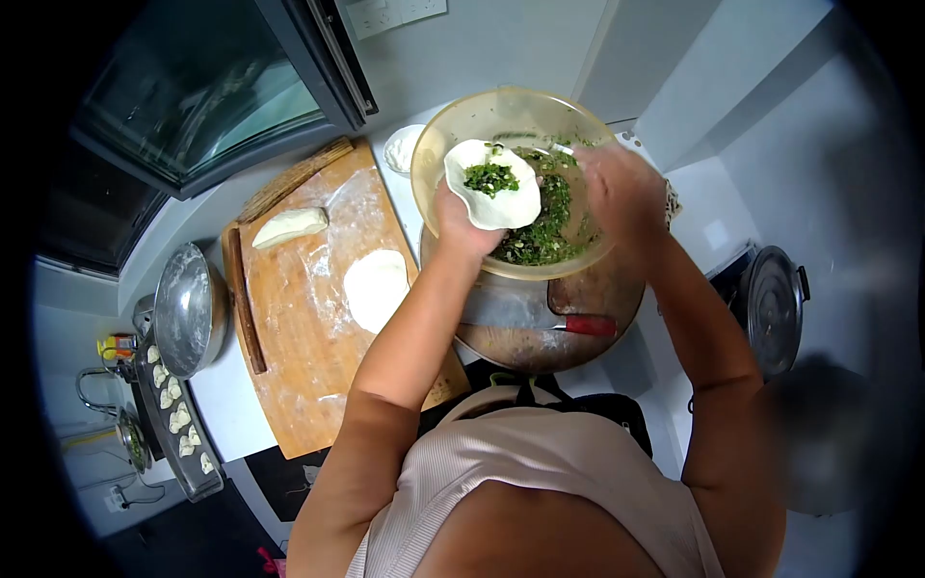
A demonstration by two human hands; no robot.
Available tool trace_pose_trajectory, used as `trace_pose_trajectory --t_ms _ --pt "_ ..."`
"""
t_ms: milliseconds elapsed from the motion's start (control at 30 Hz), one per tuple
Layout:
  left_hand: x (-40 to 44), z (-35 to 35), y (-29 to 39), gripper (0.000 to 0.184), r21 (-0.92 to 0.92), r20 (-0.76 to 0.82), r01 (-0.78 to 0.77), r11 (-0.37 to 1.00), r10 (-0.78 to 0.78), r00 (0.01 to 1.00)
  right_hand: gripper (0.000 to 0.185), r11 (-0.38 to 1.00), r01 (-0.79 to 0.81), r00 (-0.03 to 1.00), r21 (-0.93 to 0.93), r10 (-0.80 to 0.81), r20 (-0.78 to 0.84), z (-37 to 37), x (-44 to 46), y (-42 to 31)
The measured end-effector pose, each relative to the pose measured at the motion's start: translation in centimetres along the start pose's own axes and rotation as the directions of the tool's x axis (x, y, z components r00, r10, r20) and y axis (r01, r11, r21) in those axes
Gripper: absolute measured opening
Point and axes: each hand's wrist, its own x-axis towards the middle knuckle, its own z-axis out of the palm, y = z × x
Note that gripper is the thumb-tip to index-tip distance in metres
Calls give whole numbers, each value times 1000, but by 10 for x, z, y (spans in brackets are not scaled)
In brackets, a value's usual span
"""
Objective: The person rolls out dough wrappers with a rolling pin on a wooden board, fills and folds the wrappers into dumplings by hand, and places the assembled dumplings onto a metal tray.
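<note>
A round white dough wrapper (515, 207) lies cupped in my left hand (462, 223), with a small heap of chopped green filling (490, 178) on it. The wrapper is held over the left part of a large yellowish bowl (515, 100). More green filling (540, 241) lies in the bowl. My right hand (617, 193), blurred by motion, is over the bowl's right side, its fingers wrapped round a utensil (564, 149) of which only a light tip shows. Another flat wrapper (376, 291) rests on the floury wooden board to the left.
The wooden board (299, 385) holds a dough piece (289, 227) and a rolling pin (243, 299). Left of it are a metal bowl (185, 308) and a tray (164, 424) of dumplings. A red-handled knife (588, 325) lies below the yellowish bowl. A window (231, 87) juts in upper left.
</note>
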Motion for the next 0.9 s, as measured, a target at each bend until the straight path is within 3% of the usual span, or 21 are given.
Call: trace_pose_trajectory --t_ms 100,133,233,333,433,533,633,733,900 --pt "-4 -11 14 41 -6 70 89 996 -89 994 12 996 -72 997 -46 72 6 22 -10 31" --pt "-6 -13 18 42 -34 57 108 994 -106 993 10 975 -185 947 -123 210 242 28 -16 38" --pt "-14 -18 29 44 67 116 51 996 -59 992 9 903 -78 689 -423 356 632 58 -36 55" --pt "-26 -18 42 46 73 93 2 997 -8 996 8 945 -58 631 -321 284 722 70 -51 53" --pt "-34 -17 47 47 27 26 -22 999 21 999 11 973 -157 536 -170 229 813 68 -52 31" --pt "-40 -15 51 47 44 -26 -48 998 49 998 14 910 -411 473 59 158 867 92 -63 30" --pt "-45 -9 52 47 58 -56 -66 996 70 996 17 839 -527 411 137 111 905 105 -59 33" --pt "-43 -10 59 46 61 -54 -90 994 94 994 31 686 -723 227 79 128 965 106 -48 33" --pt "-35 -12 70 45 81 -37 -133 988 137 990 29 609 -792 172 49 145 974 104 -44 35"
